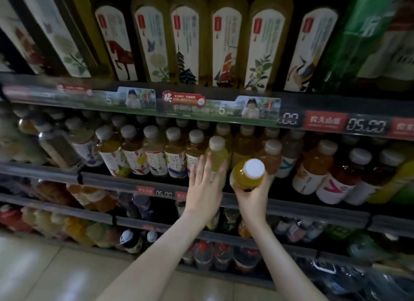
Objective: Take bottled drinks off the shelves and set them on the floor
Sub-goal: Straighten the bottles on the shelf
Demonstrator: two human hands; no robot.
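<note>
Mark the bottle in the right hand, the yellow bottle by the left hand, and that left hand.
held bottle (pixel 254 169), head view, white cap.
yellow shelf bottle (pixel 216 158), head view, body under the cap.
left hand (pixel 205 186), head view, back of the hand.

On the dark upper shelf edge (pixel 336 103), right of frame, I read "农夫山泉" on a red tag (pixel 325 120) and "05.00" on a black digital price display (pixel 366 125). The green promotional strip (pixel 190 112) at centre shows "5" and a red "奖". A smaller black price display (pixel 163 193), lower centre, reads "05.00". The white-labelled tea bottles (pixel 177 160) carry "茶π".
</note>
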